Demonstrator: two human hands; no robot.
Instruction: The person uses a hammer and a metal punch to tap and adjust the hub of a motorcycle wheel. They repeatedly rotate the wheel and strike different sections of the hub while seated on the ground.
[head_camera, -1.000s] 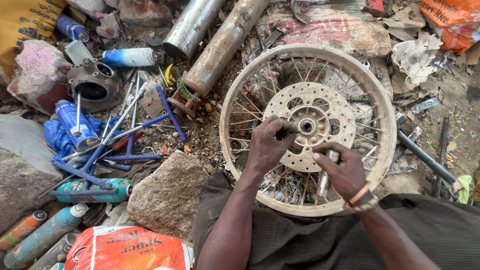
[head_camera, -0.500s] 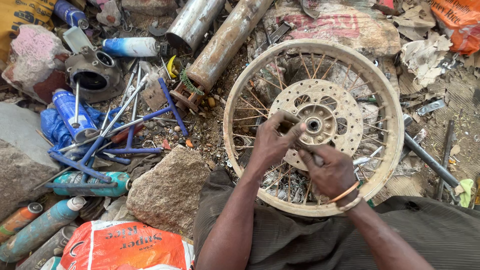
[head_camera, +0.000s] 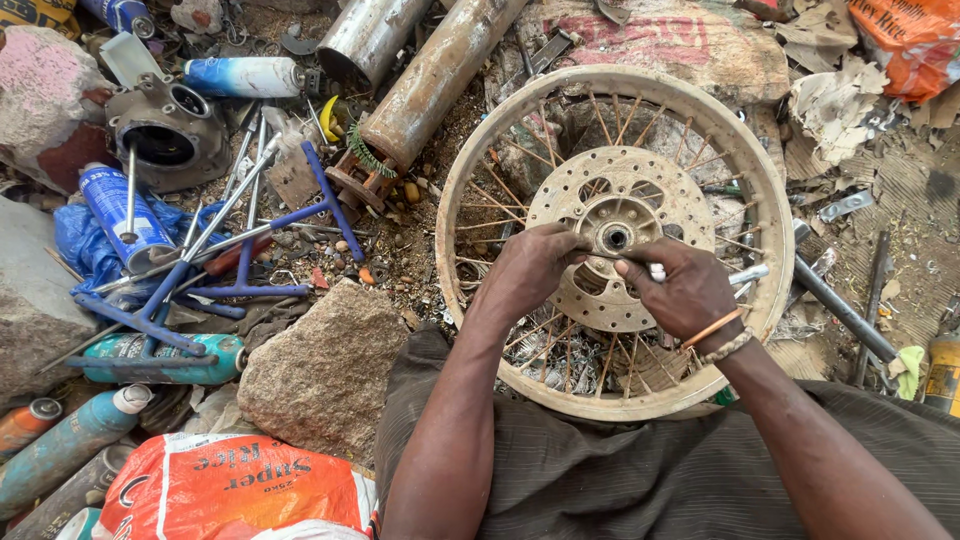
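A dirty spoked wheel rim (head_camera: 770, 200) lies flat on the ground in front of me, with a perforated brake disc (head_camera: 655, 190) at its hub. My left hand (head_camera: 530, 268) rests on the disc's left edge, fingers curled against it. My right hand (head_camera: 682, 290) is closed around a slim metal tool (head_camera: 742, 276), whose shaft sticks out to the right over the spokes. Both hands sit just below the hub's centre hole (head_camera: 615, 238). Bracelets circle my right wrist.
A large stone (head_camera: 320, 370) lies left of my lap. Blue metal bars (head_camera: 250, 260), spray cans (head_camera: 120, 215), a metal housing (head_camera: 165, 130), rusty pipes (head_camera: 430, 80) and an orange-and-white sack (head_camera: 230, 490) crowd the left. Scrap paper and a dark rod (head_camera: 840, 310) lie right.
Both hands have drawn closer together on the disc below the hub. The right hand has shifted up and left with the tool, and the view has moved slightly.
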